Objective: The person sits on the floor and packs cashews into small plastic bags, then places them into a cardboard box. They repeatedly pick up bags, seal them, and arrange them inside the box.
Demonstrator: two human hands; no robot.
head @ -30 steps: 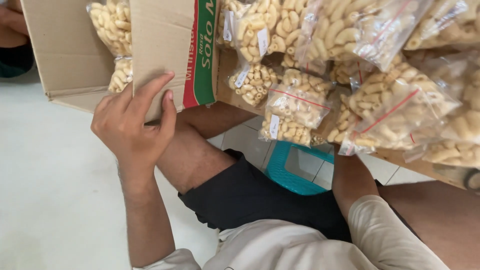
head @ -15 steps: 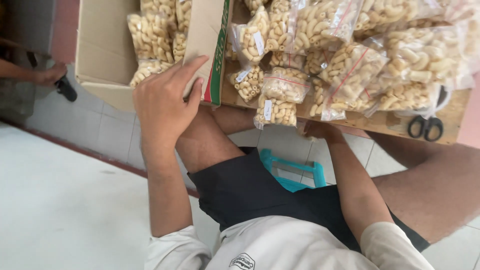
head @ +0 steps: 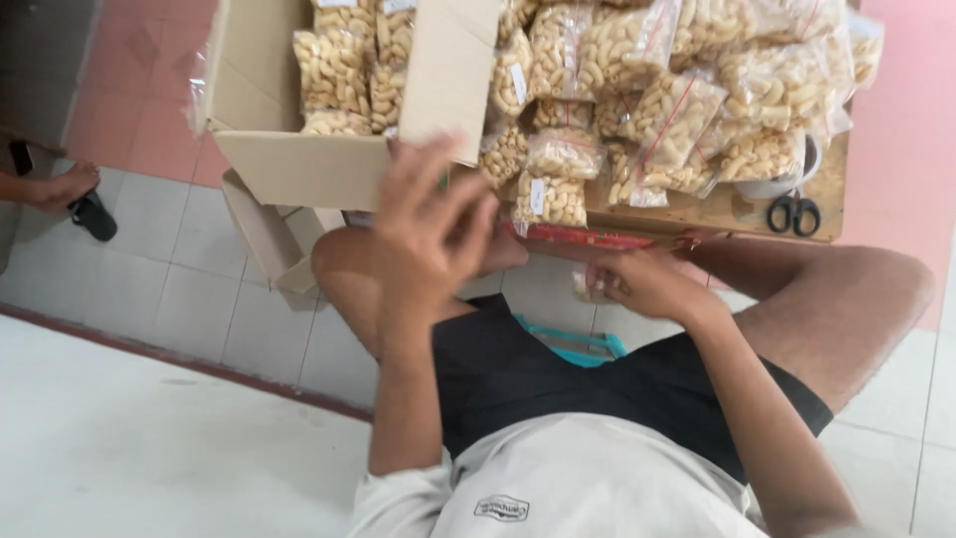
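Left hand (head: 428, 234) raised with fingers spread and slightly curled; right hand (head: 637, 284) held low between the knees, fingers loosely closed.

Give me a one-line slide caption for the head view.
Seated person's left hand raised beside open brown cardboard box; right hand below heaped clear plastic snack bags.

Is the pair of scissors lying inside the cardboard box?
No. The scissors lie on the wooden board beside the heap of snack bags, well apart from the cardboard box.
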